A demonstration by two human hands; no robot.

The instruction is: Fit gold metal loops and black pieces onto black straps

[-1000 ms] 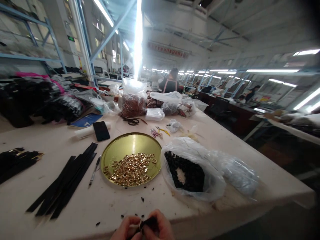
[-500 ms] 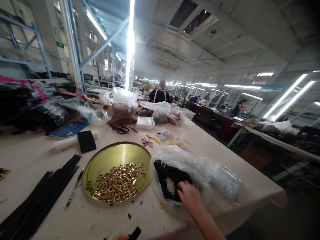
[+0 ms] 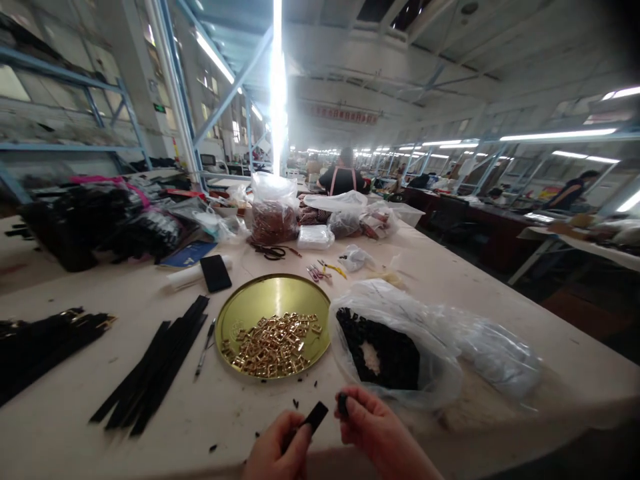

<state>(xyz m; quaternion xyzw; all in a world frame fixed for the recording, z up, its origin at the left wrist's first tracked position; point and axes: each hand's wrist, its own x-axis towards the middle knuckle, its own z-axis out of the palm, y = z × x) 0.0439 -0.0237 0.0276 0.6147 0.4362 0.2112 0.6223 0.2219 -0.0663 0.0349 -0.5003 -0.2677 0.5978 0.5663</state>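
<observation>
Near the table's front edge, my left hand (image 3: 281,445) is closed on a black strap (image 3: 316,417), its flat end sticking out past the thumb. Just right of it, my right hand (image 3: 367,423) pinches a small black loop (image 3: 343,404) between thumb and fingers. The two hands are close together but apart. Beyond my right hand lies an open clear plastic bag (image 3: 440,373) full of small black pieces (image 3: 400,360). A round gold tray (image 3: 273,293) bears a heap of gold buckles (image 3: 277,347).
Black straps (image 3: 155,373) lie left of the tray, beside a pen (image 3: 205,350). Further back are a phone (image 3: 216,273), scissors (image 3: 270,251), yellow-handled tweezers (image 3: 334,269) and stuffed plastic bags (image 3: 275,207). A person (image 3: 343,177) is at the far side. Black scraps lie near my hands.
My right hand has come out of the plastic bag with a small black loop. My left hand has risen further into view with the strap. The view has turned left.
</observation>
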